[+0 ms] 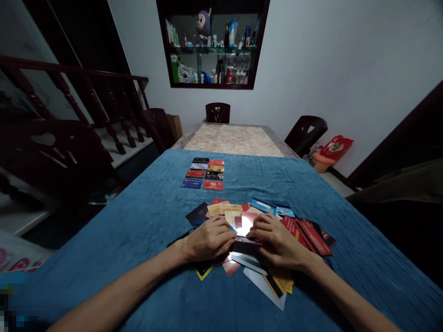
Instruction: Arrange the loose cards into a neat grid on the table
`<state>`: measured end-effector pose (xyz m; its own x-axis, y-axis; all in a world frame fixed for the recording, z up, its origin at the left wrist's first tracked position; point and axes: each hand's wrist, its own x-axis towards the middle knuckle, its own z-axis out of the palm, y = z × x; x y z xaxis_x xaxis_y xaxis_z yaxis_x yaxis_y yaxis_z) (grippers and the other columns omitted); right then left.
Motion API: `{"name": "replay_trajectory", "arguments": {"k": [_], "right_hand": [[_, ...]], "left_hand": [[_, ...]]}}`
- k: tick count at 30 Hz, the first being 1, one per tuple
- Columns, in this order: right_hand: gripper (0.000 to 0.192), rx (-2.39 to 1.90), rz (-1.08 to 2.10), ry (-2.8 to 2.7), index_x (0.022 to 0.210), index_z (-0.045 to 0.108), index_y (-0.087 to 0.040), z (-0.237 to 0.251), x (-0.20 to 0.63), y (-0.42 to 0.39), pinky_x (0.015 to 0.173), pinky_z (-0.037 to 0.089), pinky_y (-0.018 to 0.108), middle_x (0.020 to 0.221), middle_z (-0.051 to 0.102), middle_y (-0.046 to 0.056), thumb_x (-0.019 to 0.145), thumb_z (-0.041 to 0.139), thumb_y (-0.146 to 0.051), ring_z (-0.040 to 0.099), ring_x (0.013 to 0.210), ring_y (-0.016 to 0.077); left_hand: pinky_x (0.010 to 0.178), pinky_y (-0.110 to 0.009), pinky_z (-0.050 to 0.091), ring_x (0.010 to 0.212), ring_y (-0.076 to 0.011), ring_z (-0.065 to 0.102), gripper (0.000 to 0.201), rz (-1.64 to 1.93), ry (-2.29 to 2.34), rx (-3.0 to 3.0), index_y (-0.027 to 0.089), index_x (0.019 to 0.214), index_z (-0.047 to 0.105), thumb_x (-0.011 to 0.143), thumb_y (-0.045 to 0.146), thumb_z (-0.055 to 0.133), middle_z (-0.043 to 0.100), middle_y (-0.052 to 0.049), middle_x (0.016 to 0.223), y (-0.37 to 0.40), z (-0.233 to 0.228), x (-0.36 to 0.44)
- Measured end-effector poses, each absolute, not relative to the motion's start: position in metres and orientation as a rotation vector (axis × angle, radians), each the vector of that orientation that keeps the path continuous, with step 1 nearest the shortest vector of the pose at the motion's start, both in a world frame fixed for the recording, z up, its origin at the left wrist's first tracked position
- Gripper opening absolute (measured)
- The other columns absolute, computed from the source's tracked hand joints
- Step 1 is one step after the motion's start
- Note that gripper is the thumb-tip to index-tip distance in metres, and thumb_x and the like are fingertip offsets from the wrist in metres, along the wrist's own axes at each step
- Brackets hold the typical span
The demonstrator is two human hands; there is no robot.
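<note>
A loose heap of plastic cards (313,235) in red, black, yellow, blue and silver is spread over the blue cloth (138,230). My left hand (212,237) rests over the heap's left part, its fingers bent and closed on the left end of a card (248,240). That card is tilted, its edge towards me. At the card's right end is my right hand (278,240), closed on it with curled fingers. Bright glare lies on the cards just behind it. Both palms and some fingertips are hidden.
Farther up the cloth, several cards (204,174) lie in two neat columns. Beyond the cloth shows a patterned tabletop (235,137). Dark wooden chairs (306,133) stand around it. A stair railing (76,74) is on the left, and a filled wall cabinet (212,48) is at the back.
</note>
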<state>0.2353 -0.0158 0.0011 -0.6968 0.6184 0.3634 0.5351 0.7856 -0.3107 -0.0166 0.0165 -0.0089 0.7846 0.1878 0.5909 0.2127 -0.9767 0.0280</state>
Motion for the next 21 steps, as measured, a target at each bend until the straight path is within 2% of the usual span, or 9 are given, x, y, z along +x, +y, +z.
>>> {"name": "replay_trajectory", "arguments": {"k": [7,12,21], "right_hand": [[0.016,-0.969,0.215,-2.322,0.090,0.066,-0.019,-0.012,0.240,-0.007,0.079,0.043,0.039,0.084,0.067,0.006,0.094,0.050,-0.022,0.056,0.086,0.0212],[0.018,-1.056,0.271,-2.185,0.085,0.066,-0.020,-0.011,0.237,-0.008,0.072,0.044,0.034,0.076,0.064,0.004,0.094,0.052,-0.025,0.056,0.076,0.0187],[0.017,-1.074,0.274,-2.071,0.082,0.064,-0.021,-0.011,0.232,-0.009,0.072,0.045,0.034,0.078,0.066,0.004,0.093,0.053,-0.027,0.058,0.077,0.0199]], "left_hand": [[0.077,-0.034,0.052,0.086,-0.0193,0.064,0.023,-1.203,-0.525,-3.004,0.012,0.111,0.063,0.097,0.014,0.044,0.070,-0.011,0.092,0.028,-0.014,-0.024],[0.082,-0.035,0.054,0.094,-0.0202,0.065,0.026,-1.297,-0.643,-3.049,0.016,0.114,0.063,0.095,0.013,0.046,0.070,-0.011,0.102,0.032,-0.019,-0.026],[0.084,-0.038,0.056,0.094,-0.0201,0.066,0.025,-1.331,-0.682,-3.069,0.015,0.114,0.064,0.096,0.015,0.046,0.071,-0.010,0.101,0.033,-0.019,-0.025]]}}
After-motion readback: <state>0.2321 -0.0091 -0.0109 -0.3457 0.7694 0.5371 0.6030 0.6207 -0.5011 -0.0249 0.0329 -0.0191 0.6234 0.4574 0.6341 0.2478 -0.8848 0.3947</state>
